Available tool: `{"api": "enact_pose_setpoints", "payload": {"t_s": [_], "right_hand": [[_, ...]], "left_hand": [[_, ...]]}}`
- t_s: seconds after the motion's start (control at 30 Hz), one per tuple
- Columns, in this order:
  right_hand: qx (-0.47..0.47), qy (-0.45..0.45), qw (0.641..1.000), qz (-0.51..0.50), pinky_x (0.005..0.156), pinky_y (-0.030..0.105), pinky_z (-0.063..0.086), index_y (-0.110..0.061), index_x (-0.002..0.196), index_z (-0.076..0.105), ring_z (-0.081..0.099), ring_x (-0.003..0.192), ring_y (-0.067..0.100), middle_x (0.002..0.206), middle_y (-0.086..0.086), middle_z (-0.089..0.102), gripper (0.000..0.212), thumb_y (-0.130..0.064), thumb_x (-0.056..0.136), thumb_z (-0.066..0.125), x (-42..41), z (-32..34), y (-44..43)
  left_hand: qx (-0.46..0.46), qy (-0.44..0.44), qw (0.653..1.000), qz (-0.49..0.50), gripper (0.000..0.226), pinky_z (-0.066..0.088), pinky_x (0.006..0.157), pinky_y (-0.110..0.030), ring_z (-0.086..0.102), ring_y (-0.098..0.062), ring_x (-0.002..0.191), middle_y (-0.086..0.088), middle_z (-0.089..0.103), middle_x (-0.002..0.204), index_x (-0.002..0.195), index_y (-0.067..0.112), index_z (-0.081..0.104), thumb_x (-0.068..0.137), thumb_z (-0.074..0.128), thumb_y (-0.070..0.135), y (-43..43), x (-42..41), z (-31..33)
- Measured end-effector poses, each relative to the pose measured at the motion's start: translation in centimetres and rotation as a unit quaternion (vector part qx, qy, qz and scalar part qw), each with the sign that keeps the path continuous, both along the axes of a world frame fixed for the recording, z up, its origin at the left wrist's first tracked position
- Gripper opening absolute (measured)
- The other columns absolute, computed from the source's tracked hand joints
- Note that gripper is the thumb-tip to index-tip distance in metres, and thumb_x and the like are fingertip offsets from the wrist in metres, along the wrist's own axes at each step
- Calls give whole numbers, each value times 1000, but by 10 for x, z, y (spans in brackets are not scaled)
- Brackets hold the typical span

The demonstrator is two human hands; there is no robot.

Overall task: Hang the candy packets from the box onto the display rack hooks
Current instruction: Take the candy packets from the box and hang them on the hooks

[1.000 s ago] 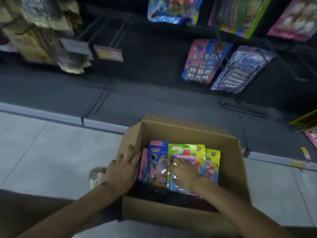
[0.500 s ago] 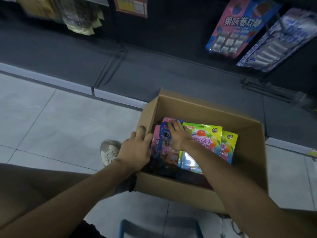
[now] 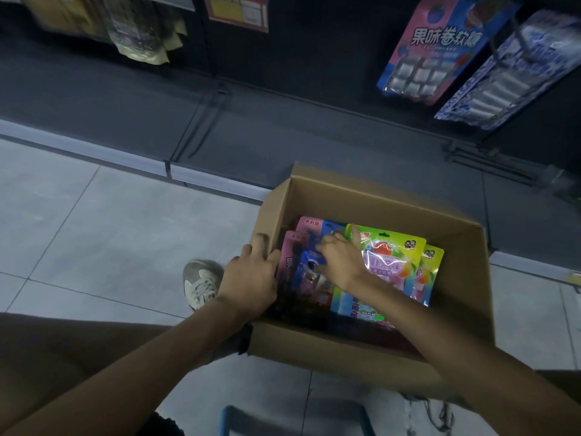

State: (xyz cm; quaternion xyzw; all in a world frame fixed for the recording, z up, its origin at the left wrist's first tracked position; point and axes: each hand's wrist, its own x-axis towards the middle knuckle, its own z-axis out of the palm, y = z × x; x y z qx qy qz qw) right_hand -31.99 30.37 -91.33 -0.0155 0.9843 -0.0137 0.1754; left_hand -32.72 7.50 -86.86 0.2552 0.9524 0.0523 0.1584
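Where hands (image 3: 248, 278) (image 3: 341, 262) meet the box (image 3: 377, 199), hanging packet (image 3: 430, 48) lettered 果味卷软糖.

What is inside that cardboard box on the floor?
Candy packets stand upright in the cardboard box: green-yellow packets at right, a blue packet and pink packets at left. The right hand, fingers curled over the blue packet, covers part of them. Its bottom is hidden.

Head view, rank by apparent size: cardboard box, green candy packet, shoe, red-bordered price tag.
1. cardboard box, by far the largest.
2. green candy packet.
3-4. shoe and price tag look about alike. The tag is cut by the frame's top edge and sits farther off, so I won't rank them.
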Motion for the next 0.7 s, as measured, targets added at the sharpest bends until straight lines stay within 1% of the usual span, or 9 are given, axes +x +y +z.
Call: {"api": "enact_pose_setpoints", "payload": {"t_s": [0.17,0.27,0.33,0.43,0.47,0.53,0.6,0.63,0.7], "right_hand": [[-25,25,999,-17,129,51,-8,-32,109,79,64,114,13,102,-13,75,25,-50,94,72,37,42,10],[-65,50,996,-21,129,52,-10,-36,108,80,63,113,11,104,-17,76,19,-47,97,69,55,67,19],[-102,52,993,-38,130,54,-5,-38,114,80,60,120,12,115,-19,74,19,-39,101,66,59,85,25],[-107,56,992,-36,130,51,8,-40,123,77,56,130,16,129,-16,70,28,-26,103,64,54,112,33],[-112,64,991,-24,128,47,16,-39,124,77,56,129,17,129,-15,70,31,-21,101,65,51,120,35],[-143,86,986,6,114,39,38,-35,122,79,58,122,19,123,-11,71,36,-12,97,67,49,135,40],[-177,116,977,20,97,38,51,-31,119,81,59,114,20,116,-8,71,39,-5,93,68,50,149,45],[-188,132,973,18,94,36,52,-30,119,81,59,112,19,115,-8,71,39,-5,93,68,52,157,47],[-207,157,966,-4,94,31,48,-30,123,79,59,113,16,118,-9,71,37,-8,97,66,54,176,51]], "left_hand": [[-25,11,1000,-5,37,53,92,-43,54,-34,119,-17,33,153,133,21,54,98,54,33,3,2,3],[-43,40,998,-19,44,49,102,-44,48,-36,128,-20,30,157,138,20,51,97,58,34,5,2,1],[-43,67,996,-31,48,46,107,-47,45,-41,133,-24,29,160,138,18,54,94,62,36,8,2,1],[-14,96,995,-24,42,48,107,-52,46,-44,134,-26,40,153,129,17,63,94,64,40,14,1,1],[4,99,995,-14,38,49,105,-52,48,-43,132,-25,44,149,125,17,64,96,60,43,17,0,3],[45,120,992,-4,37,52,98,-50,53,-40,125,-20,51,141,115,19,68,100,48,46,24,-3,12],[93,125,988,1,43,53,93,-46,58,-33,116,-12,59,132,108,23,71,104,37,49,32,-3,26],[122,127,984,-2,48,53,93,-43,60,-27,112,-5,62,127,108,27,71,106,30,53,38,-3,35],[185,81,980,0,55,54,93,-37,62,-11,104,7,65,117,110,32,68,108,20,58,51,0,57]]}}
